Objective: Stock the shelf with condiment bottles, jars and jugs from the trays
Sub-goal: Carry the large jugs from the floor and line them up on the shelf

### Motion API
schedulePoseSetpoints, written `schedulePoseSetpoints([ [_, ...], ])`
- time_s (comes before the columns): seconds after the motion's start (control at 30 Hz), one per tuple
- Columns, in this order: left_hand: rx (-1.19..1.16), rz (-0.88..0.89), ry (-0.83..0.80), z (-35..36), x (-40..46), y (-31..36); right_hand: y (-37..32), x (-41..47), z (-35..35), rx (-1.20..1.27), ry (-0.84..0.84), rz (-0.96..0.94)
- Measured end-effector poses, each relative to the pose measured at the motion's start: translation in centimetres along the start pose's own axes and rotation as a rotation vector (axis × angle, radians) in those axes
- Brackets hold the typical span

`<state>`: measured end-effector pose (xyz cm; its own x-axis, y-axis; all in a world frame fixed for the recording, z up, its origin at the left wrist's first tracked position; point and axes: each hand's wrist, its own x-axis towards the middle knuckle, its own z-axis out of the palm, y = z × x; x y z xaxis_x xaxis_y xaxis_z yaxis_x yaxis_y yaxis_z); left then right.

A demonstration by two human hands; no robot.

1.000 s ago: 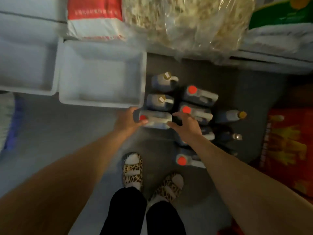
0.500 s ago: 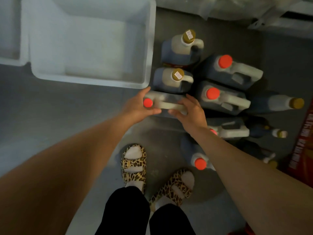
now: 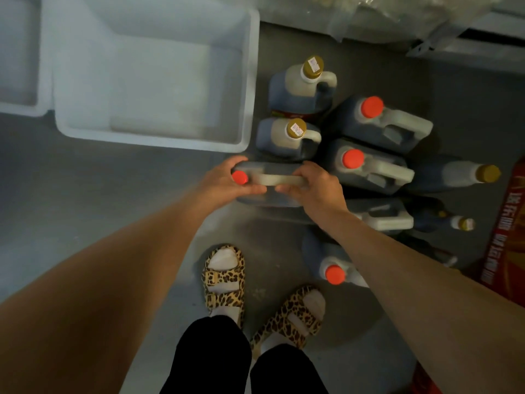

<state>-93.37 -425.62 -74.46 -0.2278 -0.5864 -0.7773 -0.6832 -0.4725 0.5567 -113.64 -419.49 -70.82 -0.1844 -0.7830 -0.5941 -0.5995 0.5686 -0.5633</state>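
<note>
A dark jug with a red cap [image 3: 272,177] stands on the grey floor just in front of my feet. My left hand [image 3: 227,180] grips its neck around the cap. My right hand [image 3: 315,186] curls round the far end of its pale handle. Several more dark jugs stand behind and to the right: a red-capped jug [image 3: 380,123], another red-capped jug [image 3: 366,166], a gold-capped jug [image 3: 301,86] and a second gold-capped jug [image 3: 287,137]. A further red-capped jug [image 3: 332,268] is partly hidden under my right forearm.
A white plastic tray [image 3: 250,89] lies on the floor left of the jugs, a second tray [image 3: 42,66] beside it. Slim bottles [image 3: 460,174] lie at the right next to a red carton [image 3: 508,223]. Bagged goods and a shelf edge [image 3: 443,38] run along the top.
I have leaned in closer to the jugs. My right hand has closed round the jug's handle and my left hand has wrapped the capped neck.
</note>
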Motion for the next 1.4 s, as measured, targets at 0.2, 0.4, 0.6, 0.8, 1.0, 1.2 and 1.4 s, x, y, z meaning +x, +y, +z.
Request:
schedulePoseSetpoints([
  [0.2, -0.014, 0.006, -0.015, -2.0, -6.6, 2.7, -4.2, -4.7, -4.1, -0.101, -0.050, -0.036],
  [0.4, 0.027, 0.054, -0.003, -4.0, -15.3, 9.7, -9.2, -10.9, -11.4, -0.149, -0.054, -0.062],
  [0.6, 0.188, 0.152, 0.063, -6.8, -25.2, 21.7, -15.4, -18.3, -22.8, -0.209, 0.042, -0.091],
  [0.8, 0.290, 0.342, 0.169, -9.8, -37.3, 35.8, -22.8, -27.5, -37.4, -0.195, 0.201, -0.206],
  [1.0, 0.308, 0.582, 0.275, -12.9, -49.0, 49.8, -30.4, -35.4, -51.4, -0.208, 0.433, -0.331],
  [1.2, 0.312, 0.735, 0.414, -16.4, -56.3, 60.6, -36.9, -41.3, -61.7, -0.106, 0.557, -0.428],
  [1.4, 0.317, 0.811, 0.509, -19.8, -59.7, 70.7, -42.9, -43.1, -70.1, -0.071, 0.670, -0.467],
])
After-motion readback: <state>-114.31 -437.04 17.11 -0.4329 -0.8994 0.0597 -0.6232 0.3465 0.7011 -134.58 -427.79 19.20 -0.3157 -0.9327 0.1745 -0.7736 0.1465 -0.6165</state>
